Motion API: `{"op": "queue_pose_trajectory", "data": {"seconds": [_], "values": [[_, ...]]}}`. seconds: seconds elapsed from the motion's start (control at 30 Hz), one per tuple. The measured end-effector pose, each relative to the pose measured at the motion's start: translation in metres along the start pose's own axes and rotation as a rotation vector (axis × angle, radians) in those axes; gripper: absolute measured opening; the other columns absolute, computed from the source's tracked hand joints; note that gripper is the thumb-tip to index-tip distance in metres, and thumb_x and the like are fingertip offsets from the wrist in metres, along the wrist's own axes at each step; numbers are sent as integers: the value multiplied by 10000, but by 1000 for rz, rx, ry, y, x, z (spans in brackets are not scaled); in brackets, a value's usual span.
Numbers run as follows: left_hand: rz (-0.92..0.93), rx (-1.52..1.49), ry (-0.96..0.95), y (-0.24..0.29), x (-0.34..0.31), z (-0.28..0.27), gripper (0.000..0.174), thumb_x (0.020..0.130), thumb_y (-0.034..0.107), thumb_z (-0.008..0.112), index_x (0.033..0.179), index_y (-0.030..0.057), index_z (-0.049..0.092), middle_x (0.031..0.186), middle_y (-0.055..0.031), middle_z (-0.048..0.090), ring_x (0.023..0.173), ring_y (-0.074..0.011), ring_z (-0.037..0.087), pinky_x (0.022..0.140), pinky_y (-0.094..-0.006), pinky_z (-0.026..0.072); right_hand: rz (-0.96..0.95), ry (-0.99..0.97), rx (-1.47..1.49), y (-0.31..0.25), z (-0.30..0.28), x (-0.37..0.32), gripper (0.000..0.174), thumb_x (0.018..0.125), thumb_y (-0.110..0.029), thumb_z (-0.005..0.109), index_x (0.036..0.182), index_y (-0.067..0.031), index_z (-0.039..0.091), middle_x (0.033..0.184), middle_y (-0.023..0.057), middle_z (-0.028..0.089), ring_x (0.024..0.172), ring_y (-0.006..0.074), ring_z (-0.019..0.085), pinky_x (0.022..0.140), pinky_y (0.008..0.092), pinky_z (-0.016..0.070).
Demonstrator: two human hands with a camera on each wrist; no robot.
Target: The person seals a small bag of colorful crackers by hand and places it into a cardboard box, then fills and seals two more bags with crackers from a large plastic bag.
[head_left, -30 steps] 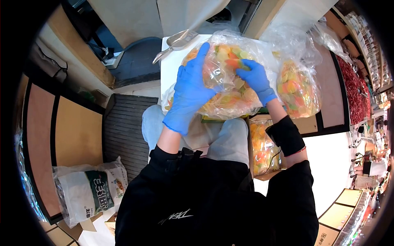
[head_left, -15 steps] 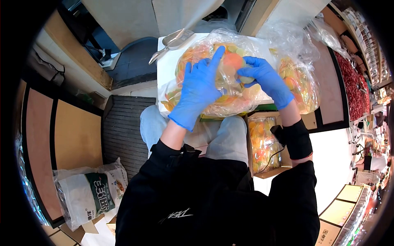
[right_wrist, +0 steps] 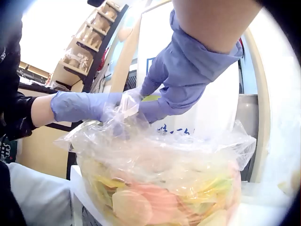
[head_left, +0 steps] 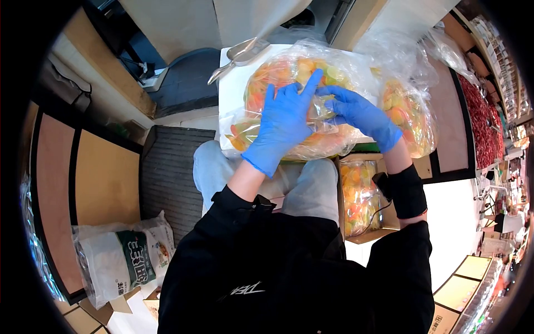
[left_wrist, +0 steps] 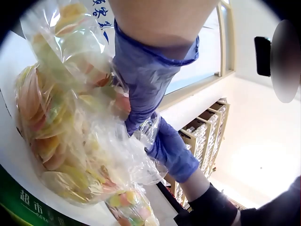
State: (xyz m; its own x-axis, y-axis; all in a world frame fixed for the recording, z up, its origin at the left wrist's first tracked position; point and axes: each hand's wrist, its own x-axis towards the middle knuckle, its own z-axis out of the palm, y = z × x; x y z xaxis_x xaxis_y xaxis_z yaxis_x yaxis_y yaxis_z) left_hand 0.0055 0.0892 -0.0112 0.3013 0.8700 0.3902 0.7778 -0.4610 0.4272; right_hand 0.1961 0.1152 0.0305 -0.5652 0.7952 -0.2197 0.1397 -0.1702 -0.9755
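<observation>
A large clear plastic bag (head_left: 267, 78) full of thin, round, coloured slices lies on the white table. Over it my blue-gloved left hand (head_left: 283, 125) holds a small clear plastic bag (left_wrist: 149, 133), index finger stretched out toward the far side. My right hand (head_left: 364, 118), gloved too, meets it from the right with bent fingers. Between those fingers a pale green slice (right_wrist: 150, 98) shows in the right wrist view. Plastic film and the left hand hide much of the contact between the fingertips.
A metal scoop (head_left: 242, 53) lies at the table's far left corner. Another bag of slices (head_left: 403, 114) stands to the right. An open carton (head_left: 384, 231) below holds more bagged slices. A white and green sack (head_left: 125, 259) sits low at the left.
The right hand went from inside the large bag, drew back holding slices, and came in beside the left hand. The left hand shifted rightward and turned slightly.
</observation>
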Motion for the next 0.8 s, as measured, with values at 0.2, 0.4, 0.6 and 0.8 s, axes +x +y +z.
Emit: {"op": "queue_pose_trajectory", "data": {"seconds": [0.2,0.4,0.6,0.8], "values": [[1,51,-19,5,-4,7,1012,639,293,786,1456,199,195,1124,-152,531,1074,-317,513,984,-504,305,-39,33,86,11,3,-1,263,942,-183,494,1170,-54,521,1164,56,509,1114,174,506,904,379,495],[-56,-44,275,-25,-46,-20,1057,614,280,794,1455,133,171,1287,-229,426,1202,-362,428,1038,-506,273,15,72,273,36,-6,2,210,949,-196,494,1117,-74,523,1196,105,545,1118,215,531,885,404,503],[-804,-1214,370,-82,-105,-14,915,696,87,777,1432,87,233,1275,-170,445,1110,-237,512,890,-322,465,2,26,445,46,1,-4,288,963,-205,425,1194,-46,490,1280,174,499,1178,272,499,914,428,484],[-733,-1446,237,-88,-122,18,839,742,48,740,1420,85,246,1226,-140,504,1028,-191,561,839,-285,494,112,-42,632,46,6,-6,470,919,-147,426,1343,46,356,1353,182,429,1231,291,446,936,424,471]]}}
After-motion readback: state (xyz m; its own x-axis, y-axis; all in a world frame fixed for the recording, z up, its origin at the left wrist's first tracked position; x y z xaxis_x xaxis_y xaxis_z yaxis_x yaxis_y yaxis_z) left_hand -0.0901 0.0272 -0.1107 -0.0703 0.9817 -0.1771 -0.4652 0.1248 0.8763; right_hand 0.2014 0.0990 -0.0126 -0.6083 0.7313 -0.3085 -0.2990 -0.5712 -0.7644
